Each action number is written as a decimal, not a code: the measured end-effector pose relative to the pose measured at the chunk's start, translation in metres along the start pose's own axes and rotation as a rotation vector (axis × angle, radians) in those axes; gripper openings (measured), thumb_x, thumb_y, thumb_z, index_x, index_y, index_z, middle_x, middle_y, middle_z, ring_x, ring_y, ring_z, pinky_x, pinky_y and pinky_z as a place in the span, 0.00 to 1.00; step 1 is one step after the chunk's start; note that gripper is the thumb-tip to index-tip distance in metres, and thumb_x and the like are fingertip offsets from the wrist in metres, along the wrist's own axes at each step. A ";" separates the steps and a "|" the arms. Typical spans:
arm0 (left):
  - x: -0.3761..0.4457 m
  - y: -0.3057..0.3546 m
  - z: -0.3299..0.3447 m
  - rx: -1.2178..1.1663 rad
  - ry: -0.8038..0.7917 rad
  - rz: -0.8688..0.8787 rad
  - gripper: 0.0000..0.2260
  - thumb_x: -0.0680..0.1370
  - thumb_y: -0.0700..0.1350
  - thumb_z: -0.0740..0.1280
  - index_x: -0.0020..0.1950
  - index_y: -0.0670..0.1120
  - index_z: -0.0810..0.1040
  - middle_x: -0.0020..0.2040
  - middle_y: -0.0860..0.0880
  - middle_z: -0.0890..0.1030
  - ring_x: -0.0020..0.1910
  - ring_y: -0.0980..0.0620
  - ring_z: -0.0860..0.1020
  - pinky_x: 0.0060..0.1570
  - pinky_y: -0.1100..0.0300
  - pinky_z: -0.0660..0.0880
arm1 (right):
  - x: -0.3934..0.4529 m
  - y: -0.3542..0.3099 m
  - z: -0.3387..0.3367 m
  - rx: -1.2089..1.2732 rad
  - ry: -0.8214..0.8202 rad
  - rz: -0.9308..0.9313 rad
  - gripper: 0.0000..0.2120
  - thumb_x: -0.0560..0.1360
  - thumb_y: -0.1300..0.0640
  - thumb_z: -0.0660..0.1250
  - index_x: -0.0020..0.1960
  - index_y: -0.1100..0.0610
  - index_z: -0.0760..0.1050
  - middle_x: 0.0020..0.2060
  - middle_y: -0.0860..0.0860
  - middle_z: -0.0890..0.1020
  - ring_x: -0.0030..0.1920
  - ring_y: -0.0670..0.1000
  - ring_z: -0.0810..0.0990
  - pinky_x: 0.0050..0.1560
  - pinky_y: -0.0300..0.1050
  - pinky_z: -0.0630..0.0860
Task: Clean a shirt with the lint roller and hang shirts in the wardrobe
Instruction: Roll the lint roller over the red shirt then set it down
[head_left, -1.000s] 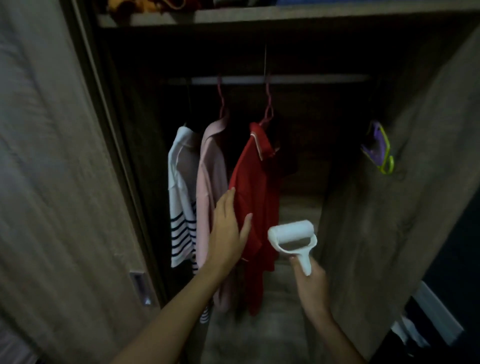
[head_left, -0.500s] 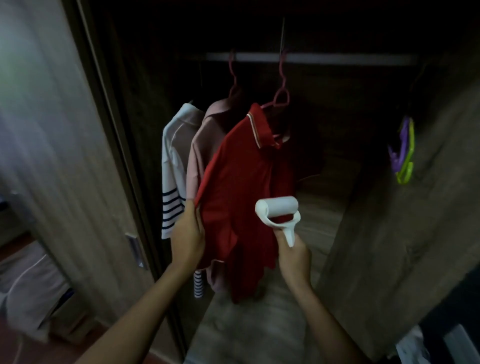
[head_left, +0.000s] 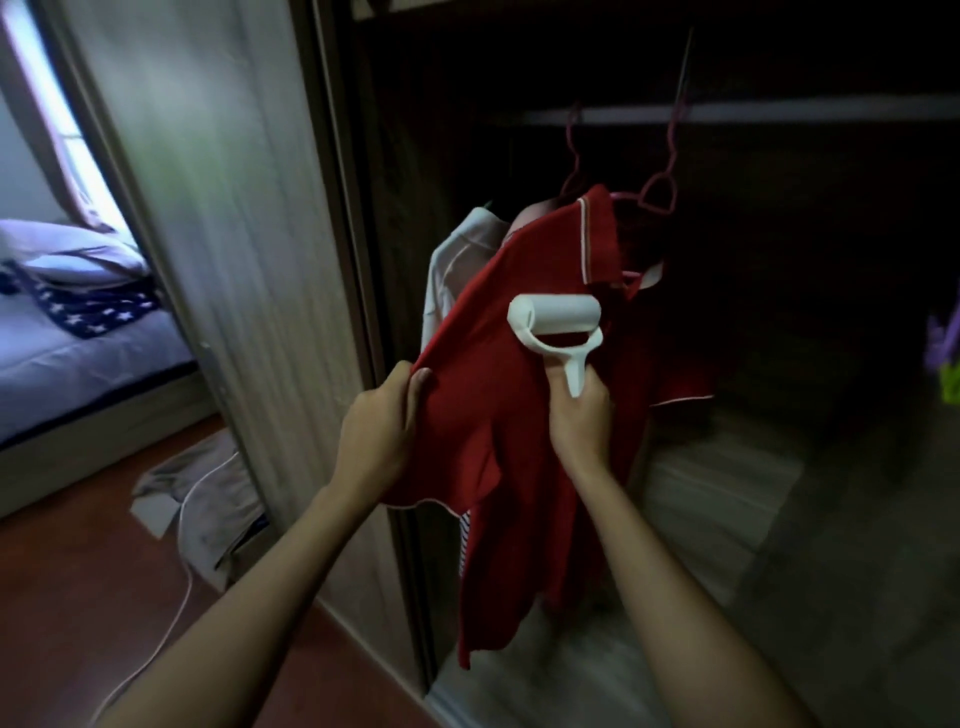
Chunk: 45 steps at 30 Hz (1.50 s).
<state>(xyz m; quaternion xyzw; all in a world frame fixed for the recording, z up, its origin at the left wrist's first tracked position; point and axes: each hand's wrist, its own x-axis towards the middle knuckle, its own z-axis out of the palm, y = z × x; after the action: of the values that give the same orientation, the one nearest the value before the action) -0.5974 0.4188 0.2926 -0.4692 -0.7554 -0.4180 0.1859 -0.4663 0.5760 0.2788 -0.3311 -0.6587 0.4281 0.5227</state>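
Red shirt (head_left: 524, 415) on its hanger (head_left: 657, 192), my left hand (head_left: 382, 421) pinching the side taut at nine o'clock, right hand (head_left: 579, 415) gripping the roller (head_left: 556, 317), apparently touching cloth; pulling harder could slip it off.

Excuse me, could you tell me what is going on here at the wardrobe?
A person is cleaning a red shirt that hangs on a pink hanger in the wardrobe. The left hand grips the shirt's side and pulls it out flat, while the right hand holds a white lint roller against the fabric.
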 end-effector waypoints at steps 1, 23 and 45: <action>0.001 0.001 -0.001 0.004 0.004 0.001 0.18 0.82 0.56 0.51 0.43 0.43 0.68 0.30 0.48 0.73 0.31 0.41 0.76 0.31 0.54 0.66 | -0.005 0.009 0.005 -0.013 -0.021 0.028 0.13 0.77 0.49 0.64 0.39 0.57 0.74 0.29 0.47 0.76 0.29 0.40 0.74 0.30 0.35 0.67; 0.014 -0.004 0.000 0.090 0.038 -0.003 0.16 0.82 0.51 0.53 0.43 0.42 0.69 0.30 0.49 0.73 0.28 0.48 0.72 0.30 0.56 0.65 | -0.080 0.064 0.014 -0.242 -0.296 0.073 0.08 0.77 0.50 0.65 0.43 0.54 0.75 0.34 0.46 0.82 0.34 0.42 0.78 0.37 0.36 0.65; 0.020 -0.021 0.007 0.418 -0.118 0.269 0.16 0.77 0.53 0.58 0.47 0.41 0.76 0.37 0.47 0.78 0.26 0.47 0.75 0.22 0.53 0.75 | -0.055 0.104 0.007 -0.211 -0.084 0.158 0.09 0.76 0.51 0.67 0.40 0.55 0.75 0.36 0.51 0.82 0.41 0.55 0.82 0.38 0.43 0.69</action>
<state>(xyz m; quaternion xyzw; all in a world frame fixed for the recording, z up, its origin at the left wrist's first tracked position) -0.6251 0.4312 0.2926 -0.5403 -0.7659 -0.1961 0.2883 -0.4609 0.5688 0.1615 -0.4170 -0.6933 0.4097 0.4214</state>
